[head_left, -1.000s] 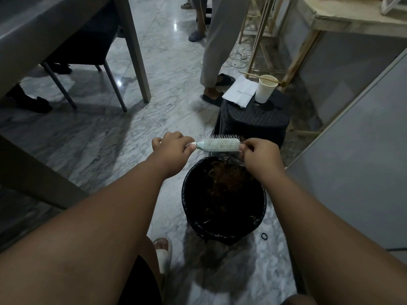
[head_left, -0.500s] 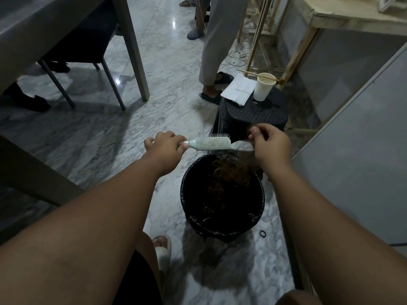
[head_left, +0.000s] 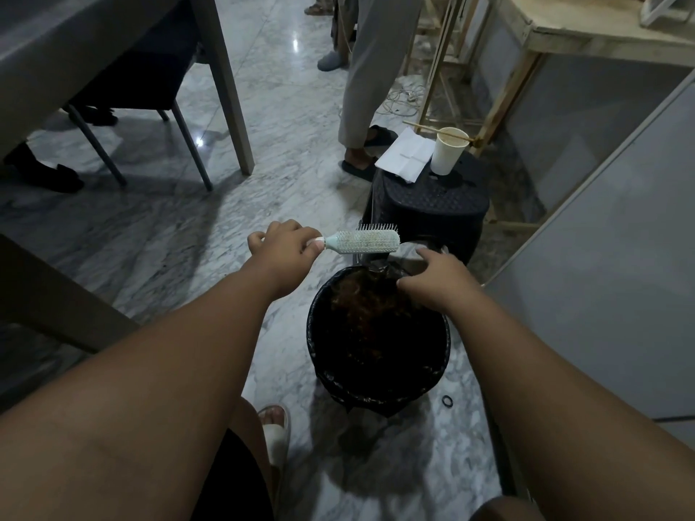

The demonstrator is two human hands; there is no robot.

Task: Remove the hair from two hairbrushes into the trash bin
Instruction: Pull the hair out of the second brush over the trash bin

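Observation:
My left hand (head_left: 286,246) grips the handle of a pale green hairbrush (head_left: 364,242), held level above the far rim of the trash bin (head_left: 314,332), bristles pointing away from me. The bin is black with a black liner, and a clump of reddish-brown hair (head_left: 368,302) lies inside. My right hand (head_left: 436,280) hovers palm down over the bin's far right rim, just below the brush tip, its fingers loosely apart. I see nothing held in it. Only one hairbrush is in view.
A black plastic stool (head_left: 428,204) stands behind the bin with a paper cup (head_left: 449,150) and folded paper (head_left: 404,154) on it. A person's legs (head_left: 361,88) stand beyond. A table leg (head_left: 225,88) and chair are left, a grey panel (head_left: 601,276) right, and a hair tie (head_left: 446,401) lies on the floor.
My right hand left the brush tip, rose with a pinch of hair, then dropped down over the bin with fingers spread. The brush in my left hand stayed nearly still.

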